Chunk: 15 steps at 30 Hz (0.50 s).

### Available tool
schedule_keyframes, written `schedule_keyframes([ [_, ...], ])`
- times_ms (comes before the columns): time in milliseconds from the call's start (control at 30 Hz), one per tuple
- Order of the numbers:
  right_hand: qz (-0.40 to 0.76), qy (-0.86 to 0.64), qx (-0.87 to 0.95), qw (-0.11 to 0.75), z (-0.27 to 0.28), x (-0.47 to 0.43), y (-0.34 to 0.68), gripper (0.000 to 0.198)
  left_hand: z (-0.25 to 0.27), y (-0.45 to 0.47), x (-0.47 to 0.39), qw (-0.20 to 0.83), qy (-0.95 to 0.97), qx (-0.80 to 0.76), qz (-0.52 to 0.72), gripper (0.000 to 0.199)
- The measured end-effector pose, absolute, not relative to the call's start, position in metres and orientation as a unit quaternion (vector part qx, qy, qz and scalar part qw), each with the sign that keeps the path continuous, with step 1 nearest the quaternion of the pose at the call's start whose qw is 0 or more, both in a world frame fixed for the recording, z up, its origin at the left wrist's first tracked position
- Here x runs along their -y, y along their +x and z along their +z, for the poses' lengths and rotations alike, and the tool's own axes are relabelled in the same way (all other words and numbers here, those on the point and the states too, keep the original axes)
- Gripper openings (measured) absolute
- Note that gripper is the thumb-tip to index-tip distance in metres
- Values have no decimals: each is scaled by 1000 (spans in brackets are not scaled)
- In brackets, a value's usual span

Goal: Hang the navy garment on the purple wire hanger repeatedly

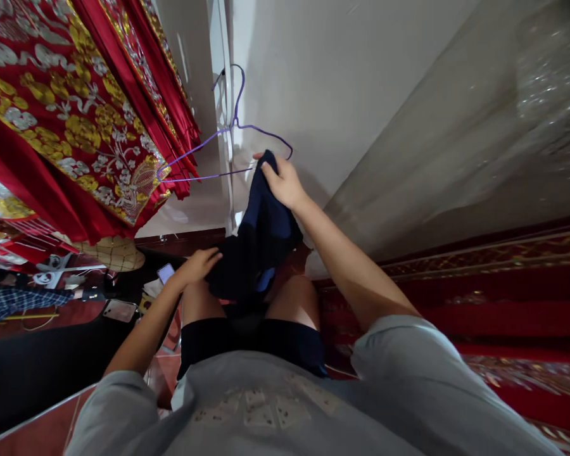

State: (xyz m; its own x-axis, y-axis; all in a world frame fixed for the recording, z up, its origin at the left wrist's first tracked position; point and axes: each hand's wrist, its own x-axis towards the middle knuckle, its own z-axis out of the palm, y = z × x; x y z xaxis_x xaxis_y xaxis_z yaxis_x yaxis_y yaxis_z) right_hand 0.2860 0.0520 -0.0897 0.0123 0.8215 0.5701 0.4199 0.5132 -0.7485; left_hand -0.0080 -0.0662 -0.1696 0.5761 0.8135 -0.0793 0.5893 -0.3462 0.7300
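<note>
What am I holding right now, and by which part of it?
A dark navy cloth: your right hand grips its top end; your left hand is at its lower left edge, grip unclear.

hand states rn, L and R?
Left hand: fingers at the edge of the dark cloth; can't tell if it's gripping.
Right hand: closed, pinching the top of the dark cloth.
</note>
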Motion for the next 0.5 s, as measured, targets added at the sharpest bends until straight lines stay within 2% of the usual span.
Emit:
schedule_keyframes([
  [100, 224, -506, 688, 469, -117, -86, 280, 63, -131, -25, 58, 306, 826, -440, 172, 35],
  [200, 251, -556, 679, 408, -135, -97, 282, 65, -99, -41, 56, 247, 849, -451, 123, 41],
  [367, 195, -499, 678, 503, -132, -85, 289, 65, -79, -53, 55, 161, 864, -476, 23, 51],
  [500, 287, -494, 678, 463, -134, -88, 268, 64, -77, -47, 47, 103, 870, -483, -3, 54],
])
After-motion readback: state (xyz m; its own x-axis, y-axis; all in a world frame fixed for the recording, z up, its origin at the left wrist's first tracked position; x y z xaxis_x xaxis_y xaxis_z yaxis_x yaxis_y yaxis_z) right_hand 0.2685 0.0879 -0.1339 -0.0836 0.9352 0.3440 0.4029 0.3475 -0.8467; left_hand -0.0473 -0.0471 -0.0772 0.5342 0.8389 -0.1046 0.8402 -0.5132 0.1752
